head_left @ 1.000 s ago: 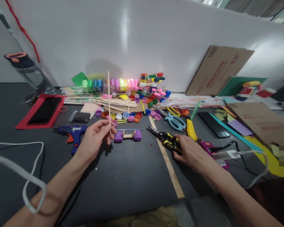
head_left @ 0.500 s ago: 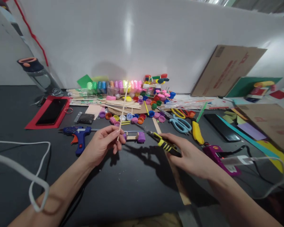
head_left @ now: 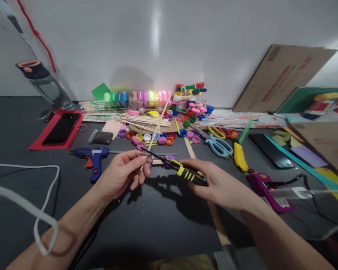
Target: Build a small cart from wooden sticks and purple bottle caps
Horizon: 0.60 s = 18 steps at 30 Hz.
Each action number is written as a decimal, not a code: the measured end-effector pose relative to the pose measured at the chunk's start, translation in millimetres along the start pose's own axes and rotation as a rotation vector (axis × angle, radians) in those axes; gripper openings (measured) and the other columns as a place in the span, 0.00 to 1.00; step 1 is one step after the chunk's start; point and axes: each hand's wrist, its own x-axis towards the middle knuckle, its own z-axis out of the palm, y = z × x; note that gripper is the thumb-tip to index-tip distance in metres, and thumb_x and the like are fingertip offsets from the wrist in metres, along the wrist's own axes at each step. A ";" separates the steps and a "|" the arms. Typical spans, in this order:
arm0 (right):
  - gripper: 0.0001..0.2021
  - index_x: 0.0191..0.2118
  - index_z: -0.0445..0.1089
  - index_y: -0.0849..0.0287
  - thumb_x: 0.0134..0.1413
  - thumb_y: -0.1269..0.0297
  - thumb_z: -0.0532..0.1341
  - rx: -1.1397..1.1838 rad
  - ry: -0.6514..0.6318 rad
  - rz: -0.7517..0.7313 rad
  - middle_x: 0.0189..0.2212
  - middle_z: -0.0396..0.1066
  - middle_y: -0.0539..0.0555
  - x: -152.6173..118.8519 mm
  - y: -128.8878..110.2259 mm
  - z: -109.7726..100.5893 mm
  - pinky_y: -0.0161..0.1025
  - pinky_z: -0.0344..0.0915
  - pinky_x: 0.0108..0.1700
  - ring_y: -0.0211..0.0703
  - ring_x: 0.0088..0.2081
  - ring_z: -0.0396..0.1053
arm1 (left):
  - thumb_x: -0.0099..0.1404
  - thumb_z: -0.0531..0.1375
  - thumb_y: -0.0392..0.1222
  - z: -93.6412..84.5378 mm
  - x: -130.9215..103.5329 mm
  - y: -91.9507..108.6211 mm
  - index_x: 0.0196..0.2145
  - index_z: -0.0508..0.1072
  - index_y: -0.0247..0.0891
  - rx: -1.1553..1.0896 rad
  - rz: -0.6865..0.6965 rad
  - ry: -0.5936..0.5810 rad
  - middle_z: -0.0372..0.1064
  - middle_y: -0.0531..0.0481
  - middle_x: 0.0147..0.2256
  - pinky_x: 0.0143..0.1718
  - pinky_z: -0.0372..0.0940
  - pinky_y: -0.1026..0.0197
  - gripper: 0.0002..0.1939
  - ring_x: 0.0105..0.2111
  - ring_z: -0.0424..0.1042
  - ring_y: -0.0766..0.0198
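Observation:
A thin wooden stick (head_left: 159,125) slants up and away from the fingers of my left hand (head_left: 126,172), pinched near its lower end. My right hand (head_left: 211,180) is closed around black and yellow pliers (head_left: 189,174). The long dark jaws reach left to the stick, just above my left fingertips; whether they touch it is unclear. Behind the pliers, a small piece with purple caps (head_left: 169,160) and light sticks lies on the dark table, partly hidden.
A blue glue gun (head_left: 95,159) lies left of my left hand. Colored caps, wooden sticks (head_left: 146,122) and blue scissors (head_left: 218,145) lie behind. A purple device (head_left: 266,187) sits right, a bottle (head_left: 47,88) back left. White cable (head_left: 22,200) loops at left.
The pliers in my right hand have moved left, and their jaws now overlap the stick. The stick leans further to the right. The camera view has shifted slightly.

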 end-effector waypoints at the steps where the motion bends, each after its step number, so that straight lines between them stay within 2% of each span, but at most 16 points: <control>1: 0.30 0.59 0.69 0.62 0.46 0.68 0.57 0.006 -0.005 0.001 0.55 0.74 0.60 0.5 -0.2 -0.1 0.46 0.69 0.54 0.56 0.54 0.73 | 0.60 0.69 0.45 0.2 0.0 0.4 0.32 0.77 0.34 -0.003 -0.003 -0.001 0.73 0.53 0.22 0.10 0.58 0.76 0.11 0.15 0.67 0.73; 10: 0.29 0.58 0.70 0.61 0.47 0.69 0.60 0.072 -0.037 -0.026 0.52 0.77 0.58 6.4 0.8 2.2 0.45 0.70 0.52 0.54 0.50 0.75 | 0.60 0.68 0.46 -1.2 0.5 0.2 0.33 0.77 0.35 0.026 -0.008 0.017 0.72 0.54 0.22 0.11 0.57 0.75 0.11 0.14 0.65 0.74; 18: 0.27 0.57 0.71 0.59 0.48 0.65 0.59 0.091 -0.008 -0.045 0.51 0.77 0.57 7.5 2.8 2.2 0.47 0.70 0.53 0.56 0.50 0.75 | 0.62 0.67 0.46 -2.4 -0.4 0.5 0.34 0.77 0.35 0.026 -0.014 0.011 0.73 0.54 0.22 0.13 0.58 0.75 0.10 0.15 0.66 0.74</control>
